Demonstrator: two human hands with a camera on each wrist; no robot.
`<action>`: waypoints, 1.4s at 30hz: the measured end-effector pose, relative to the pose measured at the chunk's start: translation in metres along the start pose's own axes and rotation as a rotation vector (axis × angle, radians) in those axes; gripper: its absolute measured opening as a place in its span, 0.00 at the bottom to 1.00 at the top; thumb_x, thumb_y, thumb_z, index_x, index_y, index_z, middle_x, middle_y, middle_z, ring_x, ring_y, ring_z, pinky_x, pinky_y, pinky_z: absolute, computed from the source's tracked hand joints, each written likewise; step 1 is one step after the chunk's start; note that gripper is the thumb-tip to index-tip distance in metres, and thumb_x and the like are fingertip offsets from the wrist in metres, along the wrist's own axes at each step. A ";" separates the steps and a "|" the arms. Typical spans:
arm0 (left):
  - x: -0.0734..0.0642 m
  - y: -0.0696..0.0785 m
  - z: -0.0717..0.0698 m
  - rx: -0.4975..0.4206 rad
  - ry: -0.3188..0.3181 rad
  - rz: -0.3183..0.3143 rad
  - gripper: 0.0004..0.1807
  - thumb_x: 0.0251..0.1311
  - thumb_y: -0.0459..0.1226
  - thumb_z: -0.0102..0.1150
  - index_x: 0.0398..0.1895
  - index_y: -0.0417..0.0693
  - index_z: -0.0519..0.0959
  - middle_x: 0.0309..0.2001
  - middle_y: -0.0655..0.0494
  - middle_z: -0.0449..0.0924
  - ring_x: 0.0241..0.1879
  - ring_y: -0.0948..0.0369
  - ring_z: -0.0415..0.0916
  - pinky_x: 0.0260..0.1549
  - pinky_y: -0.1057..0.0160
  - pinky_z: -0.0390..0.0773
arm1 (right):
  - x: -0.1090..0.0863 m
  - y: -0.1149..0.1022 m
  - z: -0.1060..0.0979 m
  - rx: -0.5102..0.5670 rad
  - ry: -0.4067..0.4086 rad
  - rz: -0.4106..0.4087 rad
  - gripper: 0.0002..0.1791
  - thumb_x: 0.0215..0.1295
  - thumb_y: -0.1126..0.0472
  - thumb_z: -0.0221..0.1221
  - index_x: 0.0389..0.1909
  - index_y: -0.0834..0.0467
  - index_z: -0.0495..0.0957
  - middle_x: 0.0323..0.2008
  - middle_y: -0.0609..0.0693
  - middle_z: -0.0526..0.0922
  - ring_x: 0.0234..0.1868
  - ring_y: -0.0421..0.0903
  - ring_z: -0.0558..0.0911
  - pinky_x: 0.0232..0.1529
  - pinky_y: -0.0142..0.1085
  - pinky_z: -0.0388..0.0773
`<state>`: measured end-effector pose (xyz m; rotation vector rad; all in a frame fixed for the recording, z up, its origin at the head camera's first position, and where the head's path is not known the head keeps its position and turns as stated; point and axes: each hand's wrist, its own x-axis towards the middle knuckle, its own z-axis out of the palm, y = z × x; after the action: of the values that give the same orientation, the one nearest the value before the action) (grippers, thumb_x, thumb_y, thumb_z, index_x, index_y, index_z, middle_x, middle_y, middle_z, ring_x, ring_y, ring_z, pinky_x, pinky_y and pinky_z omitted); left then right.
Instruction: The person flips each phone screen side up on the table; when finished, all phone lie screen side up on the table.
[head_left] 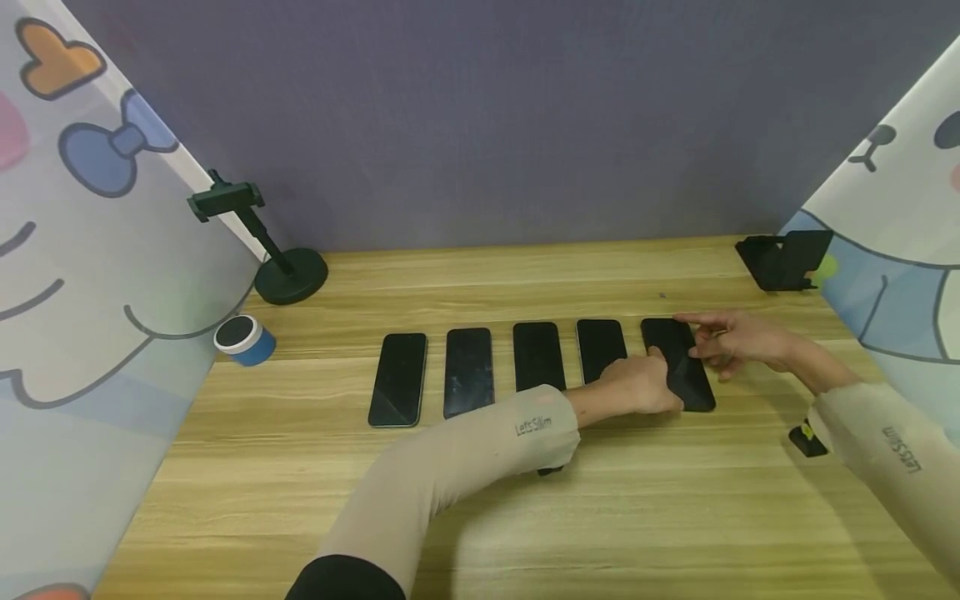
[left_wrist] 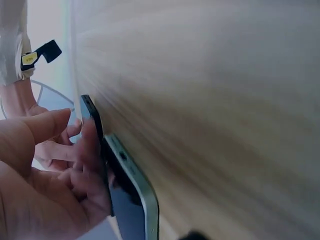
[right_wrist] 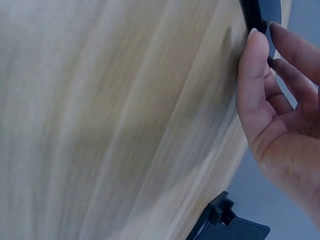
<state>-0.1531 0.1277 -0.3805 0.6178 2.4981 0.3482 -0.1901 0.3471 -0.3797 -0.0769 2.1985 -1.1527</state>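
Note:
A row of black phones lies on the wooden table, screens up. Both hands are at the rightmost phone (head_left: 693, 383). My left hand (head_left: 641, 383) reaches across from the left, fingertips at that phone's left side and over its lower part. Close by the left wrist camera is the pale-edged neighbouring phone (left_wrist: 132, 185). My right hand (head_left: 738, 337) touches the rightmost phone from the other side, with a straight index finger at the top right corner and the thumb (right_wrist: 254, 65) at the right edge.
Farther left lie a phone (head_left: 540, 354), another phone (head_left: 468, 371) and the leftmost phone (head_left: 398, 379). A dark stand (head_left: 292, 275) and a blue-white tub (head_left: 255, 346) stand at the left. A black folding holder (head_left: 787, 260) sits at the back right, by the printed side panel.

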 end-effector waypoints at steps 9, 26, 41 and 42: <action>0.000 -0.004 -0.001 0.265 0.047 0.010 0.49 0.61 0.66 0.56 0.80 0.61 0.51 0.25 0.66 0.83 0.21 0.67 0.74 0.19 0.67 0.72 | 0.001 0.004 0.002 -0.027 0.050 -0.008 0.44 0.69 0.61 0.62 0.80 0.58 0.49 0.41 0.54 0.69 0.25 0.41 0.72 0.28 0.41 0.82; 0.005 0.001 0.000 0.407 0.049 0.002 0.44 0.57 0.71 0.55 0.76 0.69 0.62 0.67 0.77 0.71 0.47 0.70 0.83 0.33 0.67 0.81 | 0.002 0.005 0.003 -0.033 0.051 -0.033 0.43 0.69 0.64 0.60 0.80 0.60 0.50 0.48 0.59 0.71 0.35 0.41 0.79 0.27 0.42 0.81; 0.006 0.001 -0.003 0.424 0.030 -0.015 0.41 0.56 0.71 0.55 0.73 0.72 0.65 0.73 0.80 0.60 0.52 0.70 0.81 0.37 0.67 0.81 | 0.001 -0.003 0.003 -0.075 0.058 -0.027 0.41 0.69 0.65 0.59 0.79 0.61 0.52 0.50 0.61 0.71 0.48 0.37 0.83 0.30 0.45 0.84; 0.006 0.002 -0.003 0.426 0.028 -0.018 0.42 0.56 0.71 0.55 0.74 0.72 0.64 0.73 0.80 0.61 0.51 0.70 0.81 0.37 0.67 0.81 | 0.001 -0.003 0.003 -0.075 0.058 -0.025 0.41 0.69 0.65 0.59 0.79 0.61 0.52 0.50 0.61 0.71 0.48 0.37 0.83 0.30 0.45 0.84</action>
<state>-0.1591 0.1318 -0.3798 0.7563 2.6192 -0.1926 -0.1898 0.3426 -0.3789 -0.1044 2.2976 -1.0984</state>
